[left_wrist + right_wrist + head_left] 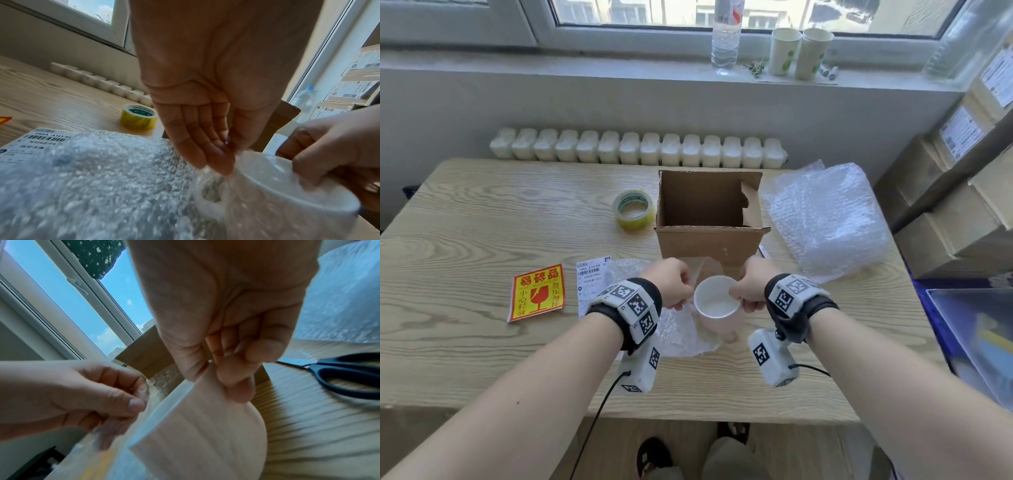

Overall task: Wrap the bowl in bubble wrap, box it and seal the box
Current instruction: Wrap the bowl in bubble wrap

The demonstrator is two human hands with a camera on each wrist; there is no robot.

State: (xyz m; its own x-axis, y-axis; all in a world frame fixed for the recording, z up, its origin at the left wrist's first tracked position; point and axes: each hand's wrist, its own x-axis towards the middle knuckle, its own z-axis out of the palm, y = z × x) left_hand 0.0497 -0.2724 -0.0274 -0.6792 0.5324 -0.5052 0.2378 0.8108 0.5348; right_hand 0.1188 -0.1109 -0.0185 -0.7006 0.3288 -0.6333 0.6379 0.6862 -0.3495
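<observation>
The table (482, 212) runs wide to the left of the hands, its near edge under the forearms; the bare stretch of wood lies on that left side. Well beyond and to the right of the right hand (751, 286) sits a loose pile of wrap (828, 219), reaching the table's right edge. Straight ahead of both hands stands the box (709, 222), flaps up, open at the top, its near wall just past the knuckles. A sheet (681, 329) of bubble wrap lies under and in front of the hands. Left of the left hand (671, 284) lies a red and yellow sticker (537, 293) with a broken-glass mark and "小心轻放"; between it and the hand is a white label (41, 141) with a barcode and "190A A161". The tape (634, 210) stands ahead and left of the left hand, beside the box. Scissors (345, 374) lie just right of the right hand.

The bowl (717, 305), white inside and pale pink outside, is between the hands above the sheet. The right hand pinches its rim, thumb inside, fingers curled outside. The left hand pinches the sheet's edge at the bowl's left side.
</observation>
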